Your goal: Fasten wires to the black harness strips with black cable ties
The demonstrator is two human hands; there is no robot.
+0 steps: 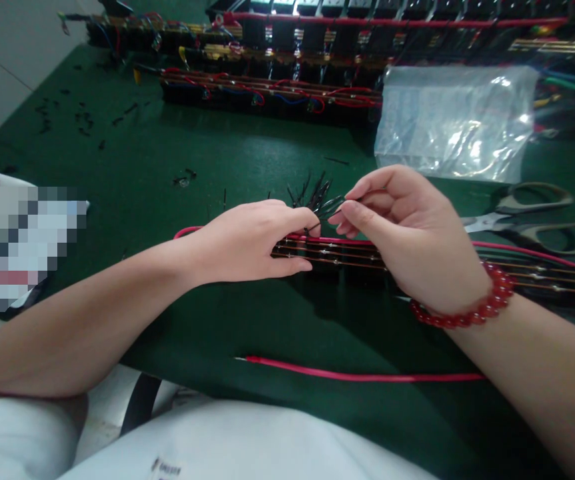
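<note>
A long black strip with copper-coloured rods lies on the green table, and a red wire runs along its far edge. My left hand grips the strip from above, thumb on the near side and index finger on the far side. Close to that index finger, a thin black cable tie crosses the strip and the red wire. My right hand is closed in a pinch on the tie's thin tail, just right of my left fingertips. Behind both hands lies a bunch of black cable ties.
Scissors lie right of my right hand, and a clear plastic bag behind it. Another red wire lies near the front edge. Wired assemblies line the back. Black scraps and a partly blurred white object are at left.
</note>
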